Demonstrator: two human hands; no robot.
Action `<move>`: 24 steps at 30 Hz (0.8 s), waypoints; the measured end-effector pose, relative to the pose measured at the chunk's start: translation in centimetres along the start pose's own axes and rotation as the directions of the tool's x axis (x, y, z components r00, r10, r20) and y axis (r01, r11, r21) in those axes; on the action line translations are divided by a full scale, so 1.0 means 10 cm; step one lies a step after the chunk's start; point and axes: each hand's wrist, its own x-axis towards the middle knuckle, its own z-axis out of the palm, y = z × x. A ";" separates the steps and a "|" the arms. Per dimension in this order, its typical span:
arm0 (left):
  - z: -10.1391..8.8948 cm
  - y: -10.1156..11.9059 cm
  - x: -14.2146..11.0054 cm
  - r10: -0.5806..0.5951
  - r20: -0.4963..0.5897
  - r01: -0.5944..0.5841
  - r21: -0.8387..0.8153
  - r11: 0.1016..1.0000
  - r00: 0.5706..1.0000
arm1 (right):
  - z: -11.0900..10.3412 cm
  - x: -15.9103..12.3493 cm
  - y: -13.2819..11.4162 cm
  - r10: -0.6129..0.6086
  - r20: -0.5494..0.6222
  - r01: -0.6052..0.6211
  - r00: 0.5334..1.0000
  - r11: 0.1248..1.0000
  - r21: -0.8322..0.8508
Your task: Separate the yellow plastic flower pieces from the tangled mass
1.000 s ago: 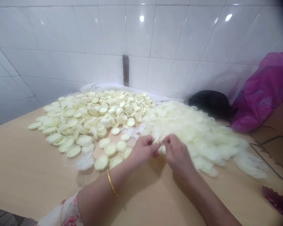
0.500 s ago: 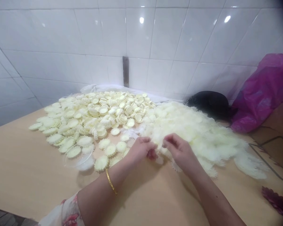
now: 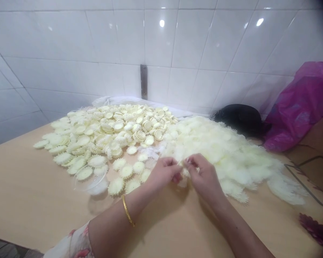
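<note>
My left hand [image 3: 165,173] is closed in a pinch on a pale cream petal piece [image 3: 183,182], which shows partly below the fingertips. Facing it, my right hand [image 3: 204,179] has thumb and forefinger pressed together on something small and whitish that I cannot make out. The fingertips of both hands almost meet. To the left lies a heap of cream discs with toothed edges [image 3: 118,125], some loose near my left wrist. Behind and right of my right hand spreads a pile of thin, frilly, pale yellow-white petal pieces [image 3: 231,154].
A clear plastic bowl [image 3: 95,186] with white contents stands left of my left forearm. At the back right are a black rounded object [image 3: 239,118] and a magenta plastic bag [image 3: 298,104]. A dark red flower-like piece [image 3: 316,229] lies at the right table edge. White tiled wall behind.
My right hand has come left and its fingertips now almost meet those of my left hand, which has shifted slightly right. The heaps have not moved.
</note>
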 end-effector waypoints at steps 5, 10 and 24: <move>0.02 -0.01 0.02 -0.024 -0.063 0.027 0.057 0.998 0.998 | 0.11 -0.03 0.06 -0.252 -0.018 0.234 0.968 0.920 -0.316; 0.01 0.01 -0.02 0.011 0.046 -0.012 0.034 0.999 0.999 | 0.10 -0.01 0.07 -0.122 -0.019 0.116 0.992 0.975 -0.191; 0.00 0.12 -0.06 0.172 0.072 -0.152 -0.224 0.963 0.982 | -0.04 0.01 -0.12 0.133 0.034 -0.137 0.991 0.976 0.172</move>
